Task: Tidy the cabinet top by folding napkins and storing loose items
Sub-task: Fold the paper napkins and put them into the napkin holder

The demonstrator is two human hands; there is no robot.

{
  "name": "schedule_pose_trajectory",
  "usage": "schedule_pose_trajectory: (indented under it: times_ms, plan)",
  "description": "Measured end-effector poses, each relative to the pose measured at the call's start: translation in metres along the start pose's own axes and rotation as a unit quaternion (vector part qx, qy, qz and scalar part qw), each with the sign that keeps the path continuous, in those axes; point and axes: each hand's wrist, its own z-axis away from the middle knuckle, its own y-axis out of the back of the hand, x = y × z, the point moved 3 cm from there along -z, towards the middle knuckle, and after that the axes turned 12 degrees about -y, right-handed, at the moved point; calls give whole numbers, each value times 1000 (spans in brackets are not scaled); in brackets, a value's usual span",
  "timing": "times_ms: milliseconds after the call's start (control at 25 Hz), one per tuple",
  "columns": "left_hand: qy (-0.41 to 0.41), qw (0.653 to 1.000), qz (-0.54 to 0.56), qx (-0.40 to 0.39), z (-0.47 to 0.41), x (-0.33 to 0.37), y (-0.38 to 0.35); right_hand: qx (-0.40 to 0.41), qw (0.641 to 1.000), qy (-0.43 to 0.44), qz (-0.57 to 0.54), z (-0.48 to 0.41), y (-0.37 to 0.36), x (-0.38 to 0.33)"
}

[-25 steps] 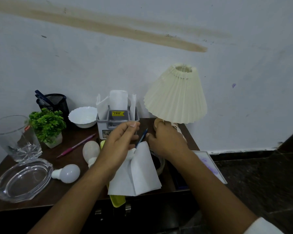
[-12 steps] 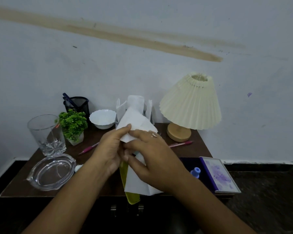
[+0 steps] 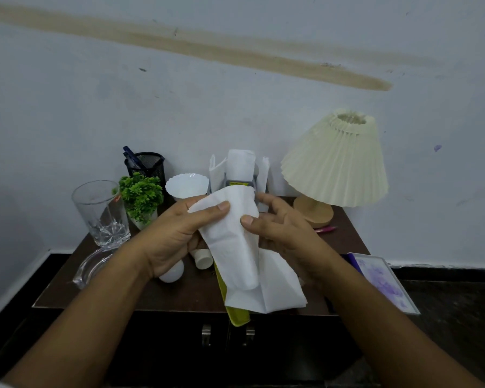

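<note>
dim, flat indoor light, cool blue-grey cast across the wall (image 3: 235,107). source not in frame; light is diffuse, shadows soft-edged only. cabinet front (image 3: 151,345) under the counter (image 3: 185,292) crushed to near black, little detail. napkin (image 3: 230,236) is the brightest patch, creases faint, close to clipping. glare limited to small glints on the glass (image 3: 101,214). wide-angle bend: skirting line (image 3: 17,287) bows at the left edge, forearms (image 3: 81,317) stretched toward the lower corners. whole frame soft, compression smear, fine texture lost. corners darker.
</note>
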Motion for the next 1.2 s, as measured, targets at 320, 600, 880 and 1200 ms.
schedule_pose_trajectory:
  times_ms: [320, 600, 880, 1200]
  plan:
    - [0, 995, 2, 98, 12, 2, 15, 25, 997, -1, -74, -3, 0, 5]
    - [-41, 991, -59, 111, 18, -7, 17, 70, 992, 50, -88, -1, -1, 2]
    - [-100, 989, -90, 66, 9, -3, 8, 36, 996, 35, -70, -8, -2, 8]
    - [-114, 982, -103, 106, 5, -2, 22, 79, 992, 51, -80, -6, 13, 2]
